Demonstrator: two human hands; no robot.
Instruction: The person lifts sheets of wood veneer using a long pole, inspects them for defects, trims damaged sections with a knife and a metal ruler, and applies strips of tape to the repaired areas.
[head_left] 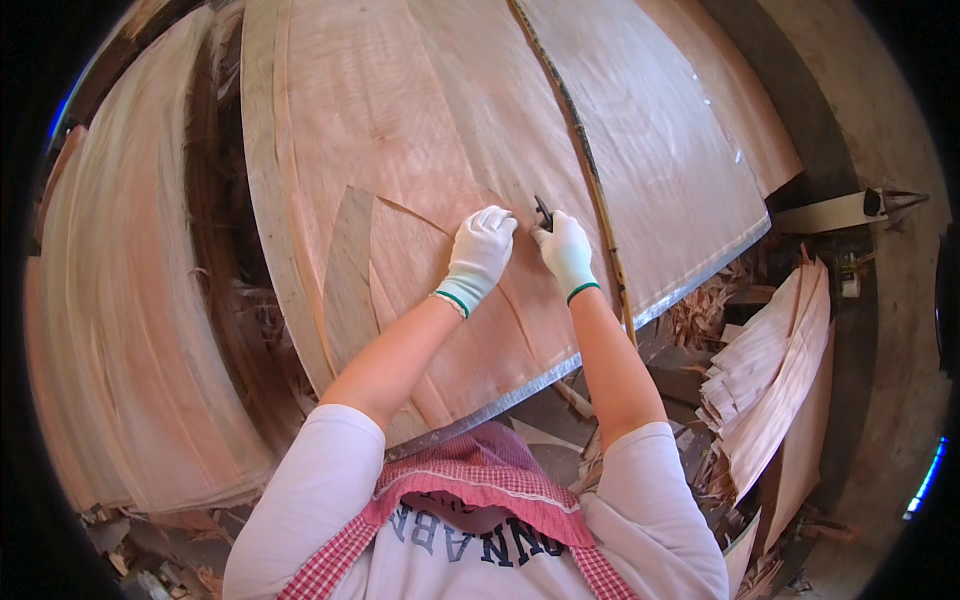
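Both my hands wear white gloves with green cuffs, over a wide sheet of pinkish wood veneer (380,110). My left hand (481,248) is closed, its fingertips pinched together at the sheet; what they grip, if anything, is too small to make out. Just to its right, my right hand (566,250) is wrapped round a small black tool (544,213), whose dark end sticks up past the thumb. A greyish veneer piece (348,265) with a pointed top lies to the left of my left forearm. Right of my right hand, a long thin stick (572,115) runs along the sheet.
A metal edge (530,388) borders the work surface on my side. Another tall veneer stack (130,300) stands at the left, beyond a dark gap. Bundled veneer offcuts (765,385) lean at the right. Scraps litter the floor below. A pale beam (830,212) juts out at far right.
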